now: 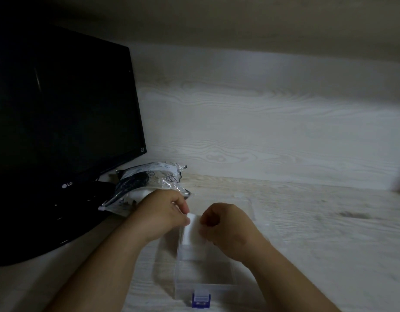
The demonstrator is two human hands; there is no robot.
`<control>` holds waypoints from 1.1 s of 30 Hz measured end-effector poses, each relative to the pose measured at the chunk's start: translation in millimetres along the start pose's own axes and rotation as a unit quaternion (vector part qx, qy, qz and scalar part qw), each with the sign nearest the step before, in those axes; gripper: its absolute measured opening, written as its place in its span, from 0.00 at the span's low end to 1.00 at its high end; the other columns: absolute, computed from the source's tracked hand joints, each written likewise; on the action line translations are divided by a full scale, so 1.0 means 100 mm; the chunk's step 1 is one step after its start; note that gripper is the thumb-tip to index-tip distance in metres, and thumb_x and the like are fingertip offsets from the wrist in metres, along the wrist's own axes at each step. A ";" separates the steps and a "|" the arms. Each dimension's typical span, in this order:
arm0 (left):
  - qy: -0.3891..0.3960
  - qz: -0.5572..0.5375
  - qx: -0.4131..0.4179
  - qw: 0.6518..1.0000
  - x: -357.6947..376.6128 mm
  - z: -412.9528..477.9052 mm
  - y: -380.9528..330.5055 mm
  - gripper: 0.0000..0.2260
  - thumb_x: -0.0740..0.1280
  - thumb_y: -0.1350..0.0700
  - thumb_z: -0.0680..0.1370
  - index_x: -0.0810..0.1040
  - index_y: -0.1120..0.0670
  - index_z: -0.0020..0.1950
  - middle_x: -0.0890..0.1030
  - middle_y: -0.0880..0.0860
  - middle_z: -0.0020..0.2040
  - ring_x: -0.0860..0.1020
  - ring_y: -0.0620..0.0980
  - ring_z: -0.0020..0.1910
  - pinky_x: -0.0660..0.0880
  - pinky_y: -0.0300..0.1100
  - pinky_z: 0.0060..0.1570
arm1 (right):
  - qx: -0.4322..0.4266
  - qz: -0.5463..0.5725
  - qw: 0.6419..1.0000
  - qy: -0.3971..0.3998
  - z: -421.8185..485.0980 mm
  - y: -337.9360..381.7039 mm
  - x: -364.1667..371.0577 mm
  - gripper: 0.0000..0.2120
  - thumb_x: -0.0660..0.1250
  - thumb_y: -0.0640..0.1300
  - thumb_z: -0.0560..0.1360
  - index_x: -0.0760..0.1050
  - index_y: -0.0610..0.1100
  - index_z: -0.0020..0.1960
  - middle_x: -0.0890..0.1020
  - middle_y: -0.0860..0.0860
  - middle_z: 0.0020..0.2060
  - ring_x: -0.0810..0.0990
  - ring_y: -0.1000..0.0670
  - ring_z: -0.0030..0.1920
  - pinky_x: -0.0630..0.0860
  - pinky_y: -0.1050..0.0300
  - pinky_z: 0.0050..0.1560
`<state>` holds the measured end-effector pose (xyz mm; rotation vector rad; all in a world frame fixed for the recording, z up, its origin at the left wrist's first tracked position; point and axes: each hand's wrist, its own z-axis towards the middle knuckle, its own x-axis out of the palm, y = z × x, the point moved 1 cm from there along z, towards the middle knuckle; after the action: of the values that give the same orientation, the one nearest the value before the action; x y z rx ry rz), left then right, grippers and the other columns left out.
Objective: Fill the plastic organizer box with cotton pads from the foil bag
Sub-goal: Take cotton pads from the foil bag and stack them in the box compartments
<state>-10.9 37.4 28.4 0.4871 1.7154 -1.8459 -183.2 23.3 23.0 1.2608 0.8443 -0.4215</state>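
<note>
The pads [192,228] are a white stack that looks light, soft and squashy. Loose ones would likely slide apart, so the stack is best taken by two opposite sides with gentle, even pressure. It is held that way: the left hand [165,212] pinches one side with thumb and curled fingers, and the right hand [226,230] curls on the other, knuckles up, forearms converging. The stack sits between the hands, at the far end of the clear box [205,289]; whether it touches the floor is unclear. The box lies on the bench [307,221] beneath the hands, blue latch [201,301] nearest the person. The bag [147,183] lies just beyond the left hand, beside the monitor [59,109].
</note>
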 end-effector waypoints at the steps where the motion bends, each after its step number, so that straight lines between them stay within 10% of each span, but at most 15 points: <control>1: -0.001 0.002 -0.002 1.000 0.01 0.00 0.00 0.08 0.77 0.59 0.66 0.80 0.49 0.36 0.82 0.49 0.32 0.79 0.43 0.32 0.71 0.36 0.35 | 0.002 0.002 1.000 0.002 0.00 0.00 0.00 0.04 0.69 0.43 0.74 0.78 0.52 0.45 0.81 0.55 0.40 0.80 0.54 0.40 0.77 0.61 0.43; 33: 0.064 0.209 0.021 0.976 0.07 -0.09 -0.06 0.09 0.76 0.48 0.64 0.81 0.44 0.42 0.77 0.42 0.38 0.77 0.39 0.39 0.72 0.34 0.38 | 0.016 -0.117 0.991 0.054 0.03 0.02 -0.03 0.13 0.71 0.49 0.73 0.81 0.56 0.57 0.83 0.52 0.52 0.81 0.53 0.50 0.78 0.59 0.53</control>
<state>-20.7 45.0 28.1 0.9256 1.5115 -1.5756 -183.1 20.2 26.8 1.2256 1.0878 -0.5597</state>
